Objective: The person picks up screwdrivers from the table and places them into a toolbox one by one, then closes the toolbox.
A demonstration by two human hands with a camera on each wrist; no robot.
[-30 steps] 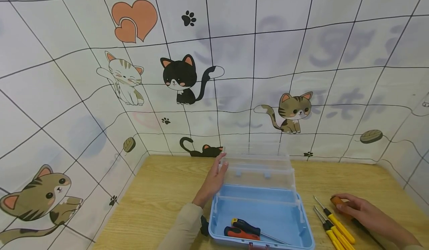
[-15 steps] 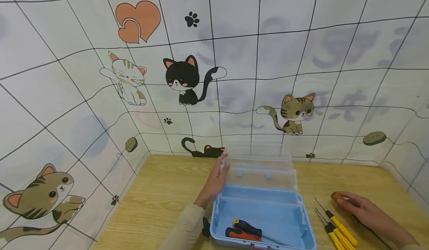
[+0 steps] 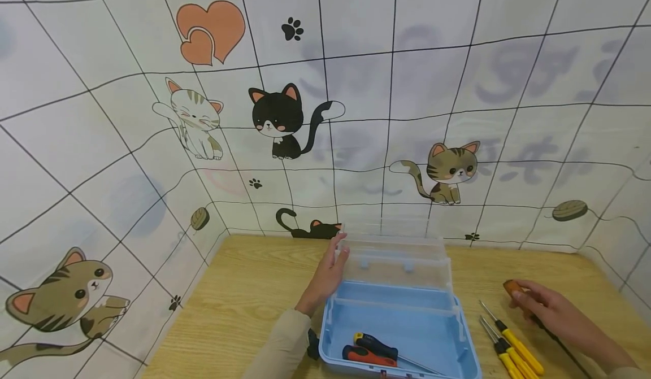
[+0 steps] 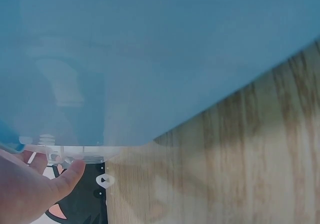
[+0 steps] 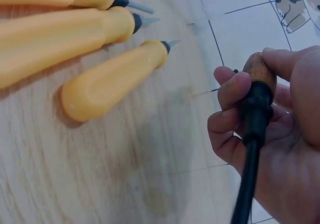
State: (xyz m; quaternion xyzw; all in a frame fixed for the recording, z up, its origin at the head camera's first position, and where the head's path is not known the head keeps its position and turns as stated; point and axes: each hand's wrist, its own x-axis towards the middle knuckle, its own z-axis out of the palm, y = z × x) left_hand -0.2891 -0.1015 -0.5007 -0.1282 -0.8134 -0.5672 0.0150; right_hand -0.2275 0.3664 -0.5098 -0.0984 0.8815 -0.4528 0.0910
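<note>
My left hand grips the left edge of a clear plastic lid, raised open behind a light blue toolbox. In the left wrist view, the thumb lies along the lid's edge and the box's blue side fills much of the picture. At the right, my right hand holds a tool with a brown wooden-looking handle, black stepped collar and long thin black shaft. Fingers curl round its collar, with the thumb at the handle's end. The shaft's far end is out of view.
Inside the box lie a black-and-yellow screwdriver and a red-and-black handled one. Three yellow-handled tools with slim metal shafts lie between box and right hand. A cat-patterned wall covering rises behind the wooden table.
My right hand has moved slightly up and away with the wooden-handled tool. My left hand stays on the lid. The head view has shifted a little.
</note>
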